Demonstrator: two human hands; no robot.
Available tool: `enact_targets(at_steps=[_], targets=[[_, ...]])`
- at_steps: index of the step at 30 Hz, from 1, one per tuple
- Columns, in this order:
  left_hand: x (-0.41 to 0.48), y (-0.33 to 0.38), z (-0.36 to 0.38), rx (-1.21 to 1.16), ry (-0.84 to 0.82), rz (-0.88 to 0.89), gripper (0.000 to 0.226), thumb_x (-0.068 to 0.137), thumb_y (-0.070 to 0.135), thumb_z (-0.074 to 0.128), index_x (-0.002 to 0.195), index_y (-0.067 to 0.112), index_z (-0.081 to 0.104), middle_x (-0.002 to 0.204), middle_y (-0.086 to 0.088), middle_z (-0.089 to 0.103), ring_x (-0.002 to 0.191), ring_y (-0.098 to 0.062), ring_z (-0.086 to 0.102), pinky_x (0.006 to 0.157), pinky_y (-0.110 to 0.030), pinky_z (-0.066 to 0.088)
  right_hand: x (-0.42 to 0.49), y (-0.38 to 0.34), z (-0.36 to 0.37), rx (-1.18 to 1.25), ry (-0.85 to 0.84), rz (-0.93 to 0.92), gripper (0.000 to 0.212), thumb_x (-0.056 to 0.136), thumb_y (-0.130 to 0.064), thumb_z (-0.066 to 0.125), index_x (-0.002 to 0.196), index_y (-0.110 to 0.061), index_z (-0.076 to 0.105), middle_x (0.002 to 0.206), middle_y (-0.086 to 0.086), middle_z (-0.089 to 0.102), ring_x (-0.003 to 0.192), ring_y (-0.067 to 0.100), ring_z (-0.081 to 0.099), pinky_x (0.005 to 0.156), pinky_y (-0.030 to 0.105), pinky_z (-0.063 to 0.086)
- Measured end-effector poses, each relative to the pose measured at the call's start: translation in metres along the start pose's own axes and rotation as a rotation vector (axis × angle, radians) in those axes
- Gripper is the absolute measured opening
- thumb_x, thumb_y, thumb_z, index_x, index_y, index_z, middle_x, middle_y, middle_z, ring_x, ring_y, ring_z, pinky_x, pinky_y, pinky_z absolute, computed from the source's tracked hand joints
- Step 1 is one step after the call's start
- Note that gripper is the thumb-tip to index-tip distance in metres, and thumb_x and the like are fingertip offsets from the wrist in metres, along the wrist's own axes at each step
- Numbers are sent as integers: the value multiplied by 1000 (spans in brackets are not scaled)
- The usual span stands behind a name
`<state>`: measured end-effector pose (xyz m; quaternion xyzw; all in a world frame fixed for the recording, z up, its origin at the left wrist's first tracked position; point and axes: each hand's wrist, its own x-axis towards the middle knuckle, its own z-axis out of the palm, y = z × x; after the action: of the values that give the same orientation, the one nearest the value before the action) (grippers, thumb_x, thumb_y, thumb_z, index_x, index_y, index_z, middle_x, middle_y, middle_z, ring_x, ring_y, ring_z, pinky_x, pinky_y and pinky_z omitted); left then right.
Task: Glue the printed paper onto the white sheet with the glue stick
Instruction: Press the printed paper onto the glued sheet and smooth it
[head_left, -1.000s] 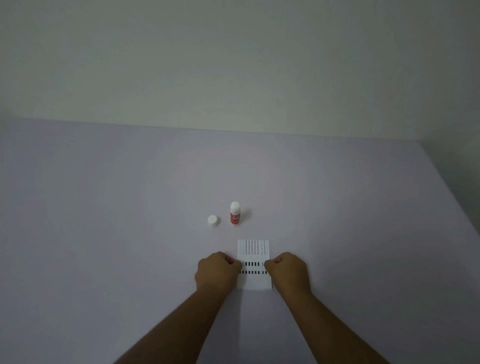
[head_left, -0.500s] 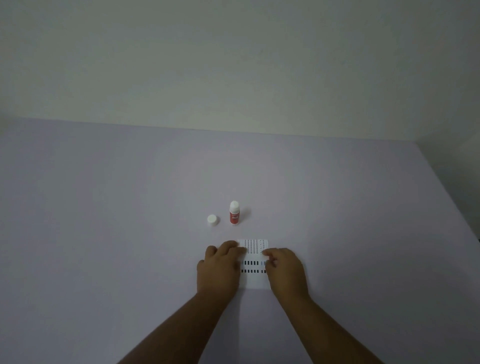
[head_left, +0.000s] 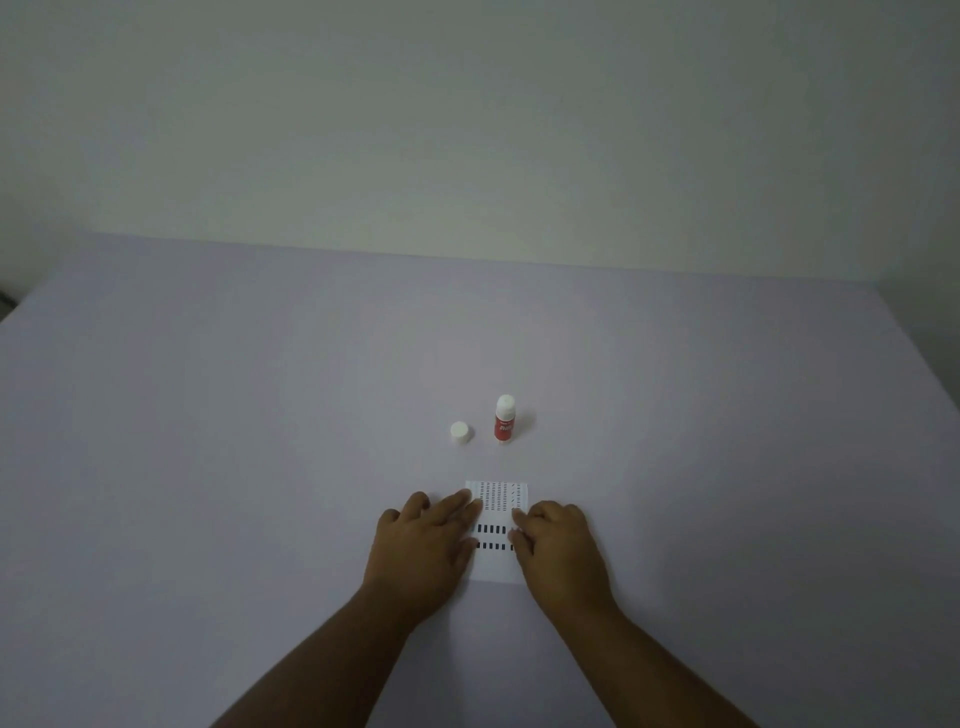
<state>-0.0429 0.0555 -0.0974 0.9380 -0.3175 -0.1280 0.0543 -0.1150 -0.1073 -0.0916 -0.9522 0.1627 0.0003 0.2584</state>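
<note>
— Which step is this?

— The pressing-down step, I think. The printed paper (head_left: 497, 512) lies flat on the pale surface (head_left: 260, 415), right in front of the person. Both hands are on it, one at each side.

— What are the hands doing?

— The left hand (head_left: 423, 551) lies flat with its fingers (head_left: 457, 504) spread out, and the tips touch the left edge of the paper. It grips nothing. The right hand (head_left: 558, 553) has its fingers curled a little, and the tips press on the right edge. It holds nothing too — it just pushes down.

— Where is the white sheet?

— I can't tell it apart from the printed one. I see white paper below the black marks, but no clear line between two sheets. So the printed paper may sit on top of it already.

— And the glue stick?

— The glue stick (head_left: 504, 426) stands upright, a bit farther away than the paper, and touches nothing. Its top looks bare. The white cap (head_left: 460, 432) lies just beside it on the left.

— So what comes next?

— I guess rub from the middle out to the edges, so no bumps stay. The corners need a firm push. Then the cap should go back on the stick — or the glue dries out.
</note>
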Motion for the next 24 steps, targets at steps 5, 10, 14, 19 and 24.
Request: enact_targets(at_steps=[5, 10, 14, 19, 24], targets=[[-7, -14, -5, -18, -62, 60, 59, 91, 53, 26, 145, 30, 20, 155, 12, 22, 138, -19, 23, 110, -38, 24, 2, -11, 9, -25, 31, -26, 36, 93, -31, 47, 123, -16, 57, 119, 0, 61, 111, 18, 45, 89, 26, 47], [-2, -18, -8, -21, -162, 87, 64, 91, 57, 26, 147, 31, 7, 158, 12, 8, 145, -20, 1, 117, -45, 1, -3, -16, 4, -158, 23, -144, 33, 84, -25, 62, 116, -16, 63, 117, -1, 67, 103, 22, 57, 85, 31, 53], [1, -20, -8, -51, -216, 90, 64, 92, 58, 25, 146, 32, 3, 158, 13, 3, 145, -19, -9, 116, -47, -2, -23, -17, 9, -314, -47, -352, 39, 84, -42, 55, 116, -22, 64, 120, -10, 67, 115, 17, 59, 99, 29, 44], [3, -22, -8, -61, -236, 87, 64, 92, 58, 26, 146, 32, 4, 158, 13, 3, 145, -19, -10, 116, -48, -2, 1, -9, 9, -419, -137, -282, 60, 92, -48, 16, 137, -17, 40, 144, -3, 45, 138, 25, 30, 117, 42, 2], [3, -22, -7, -73, -235, 92, 65, 91, 59, 26, 146, 33, 3, 157, 14, 2, 144, -18, -11, 115, -47, -4, -13, -9, 11, -406, -193, -367, 58, 94, -45, 19, 137, -13, 39, 144, 3, 45, 136, 22, 35, 114, 34, 0]])
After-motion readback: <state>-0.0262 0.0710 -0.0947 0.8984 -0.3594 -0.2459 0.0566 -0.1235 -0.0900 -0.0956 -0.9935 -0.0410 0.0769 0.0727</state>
